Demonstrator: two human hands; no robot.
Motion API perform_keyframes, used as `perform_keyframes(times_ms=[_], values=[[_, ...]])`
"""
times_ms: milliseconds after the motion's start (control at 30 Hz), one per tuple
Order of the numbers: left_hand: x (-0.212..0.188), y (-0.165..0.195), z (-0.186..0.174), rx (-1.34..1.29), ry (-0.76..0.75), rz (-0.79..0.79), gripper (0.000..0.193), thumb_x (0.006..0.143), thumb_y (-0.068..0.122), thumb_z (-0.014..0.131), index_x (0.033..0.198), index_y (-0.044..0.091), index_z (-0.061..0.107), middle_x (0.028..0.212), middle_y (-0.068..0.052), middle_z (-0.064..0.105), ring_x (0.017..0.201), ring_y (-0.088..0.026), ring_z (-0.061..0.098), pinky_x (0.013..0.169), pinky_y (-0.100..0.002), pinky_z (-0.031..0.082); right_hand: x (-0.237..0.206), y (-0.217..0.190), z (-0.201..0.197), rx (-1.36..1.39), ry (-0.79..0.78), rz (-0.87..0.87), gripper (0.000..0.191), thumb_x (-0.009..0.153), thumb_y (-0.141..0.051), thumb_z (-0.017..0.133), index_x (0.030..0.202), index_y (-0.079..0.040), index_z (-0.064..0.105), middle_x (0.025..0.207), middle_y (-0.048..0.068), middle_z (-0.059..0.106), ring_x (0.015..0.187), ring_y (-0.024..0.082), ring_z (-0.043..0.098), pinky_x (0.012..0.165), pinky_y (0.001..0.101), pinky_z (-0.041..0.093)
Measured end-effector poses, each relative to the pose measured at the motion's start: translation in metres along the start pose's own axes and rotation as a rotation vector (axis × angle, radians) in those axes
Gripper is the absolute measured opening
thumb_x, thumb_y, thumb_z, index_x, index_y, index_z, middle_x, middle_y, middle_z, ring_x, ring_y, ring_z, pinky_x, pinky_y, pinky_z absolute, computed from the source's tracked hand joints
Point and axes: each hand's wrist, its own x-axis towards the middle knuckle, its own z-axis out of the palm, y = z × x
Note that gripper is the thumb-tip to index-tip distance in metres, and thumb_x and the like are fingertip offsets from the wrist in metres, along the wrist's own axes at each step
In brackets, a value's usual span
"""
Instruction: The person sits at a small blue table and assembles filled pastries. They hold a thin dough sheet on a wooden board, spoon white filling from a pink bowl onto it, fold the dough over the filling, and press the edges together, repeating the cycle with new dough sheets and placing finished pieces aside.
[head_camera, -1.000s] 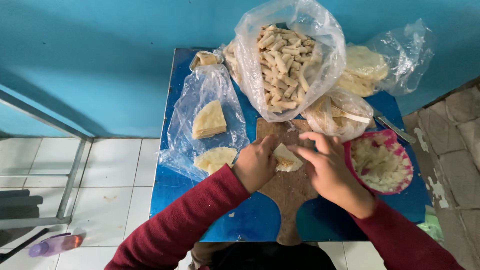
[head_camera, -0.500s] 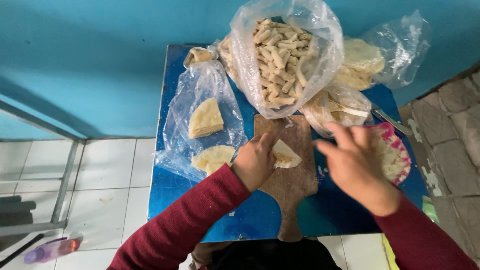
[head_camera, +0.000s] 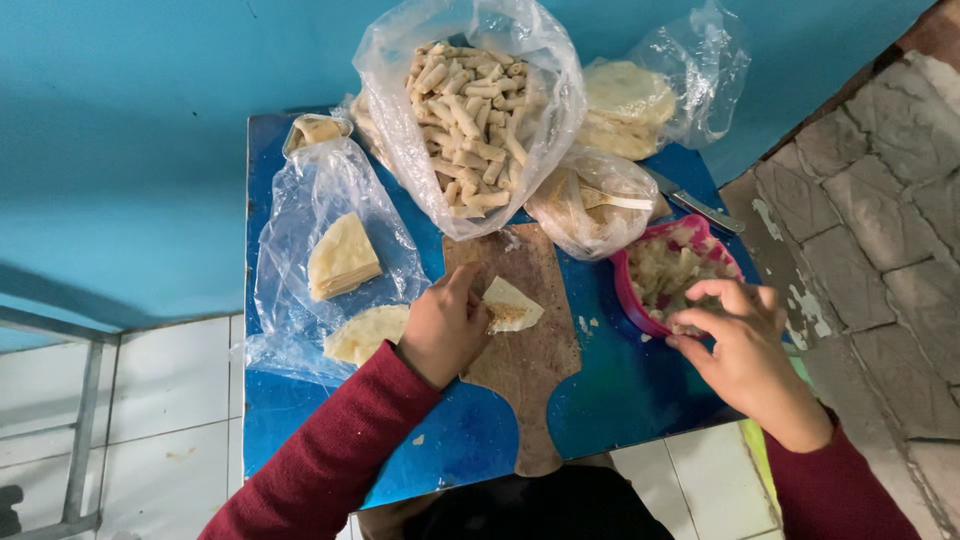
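Observation:
My left hand (head_camera: 446, 329) presses a folded, pale wrapper sheet (head_camera: 511, 305) down on a brown wooden cutting board (head_camera: 522, 350) in the middle of a small blue table (head_camera: 620, 390). My right hand (head_camera: 737, 341) hovers at the near edge of a pink bowl (head_camera: 629, 300) of pale filling, its fingers bunched and dipping toward the filling; whether it holds any, I cannot tell. Both arms wear dark red sleeves.
A large clear bag of rolled pieces (head_camera: 470, 110) stands at the back. Left of the board a plastic bag (head_camera: 300, 250) holds folded wrapper stacks (head_camera: 342, 256). More bagged wrappers (head_camera: 625, 95) lie back right, with a knife (head_camera: 695, 208) nearby. White tiled floor lies left, stone paving right.
My right hand left the wrapper on the board and moved right to the pink bowl. My left hand stayed on the wrapper.

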Motion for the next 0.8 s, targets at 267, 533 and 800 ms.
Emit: perform_keyframes(times_ms=[267, 533, 800], values=[[0.0, -0.005, 0.0, 0.007, -0.024, -0.003, 0.046, 0.08, 0.003, 0.067, 0.126, 0.0, 0.061, 0.086, -0.017, 0.069, 0.072, -0.032, 0.071, 0.066, -0.042, 0.057, 0.0, -0.011, 0.007, 0.024, 0.027, 0.074, 0.026, 0.069, -0.017, 0.086, 0.091, -0.019, 0.072, 0.123, -0.001, 0.058, 0.12, 0.03, 0.046, 0.104, 0.0481, 0.032], [-0.003, -0.008, 0.002, -0.009, 0.011, 0.025, 0.045, 0.081, 0.003, 0.064, 0.126, 0.001, 0.061, 0.088, -0.019, 0.07, 0.073, -0.034, 0.071, 0.067, -0.044, 0.057, 0.022, -0.048, -0.022, 0.202, 0.025, -0.033, 0.043, 0.076, -0.019, 0.08, 0.118, -0.021, 0.071, 0.137, 0.005, 0.055, 0.126, 0.032, 0.045, 0.109, 0.0464, 0.033], [-0.013, -0.003, -0.005, 0.019, 0.051, 0.014, 0.04, 0.084, 0.007, 0.063, 0.124, 0.003, 0.061, 0.095, -0.025, 0.07, 0.08, -0.042, 0.07, 0.071, -0.049, 0.058, 0.079, -0.126, 0.028, 0.012, -0.042, -0.346, 0.059, 0.077, -0.001, 0.061, 0.131, -0.022, 0.071, 0.147, 0.011, 0.049, 0.118, 0.036, 0.046, 0.103, 0.0451, 0.037]])
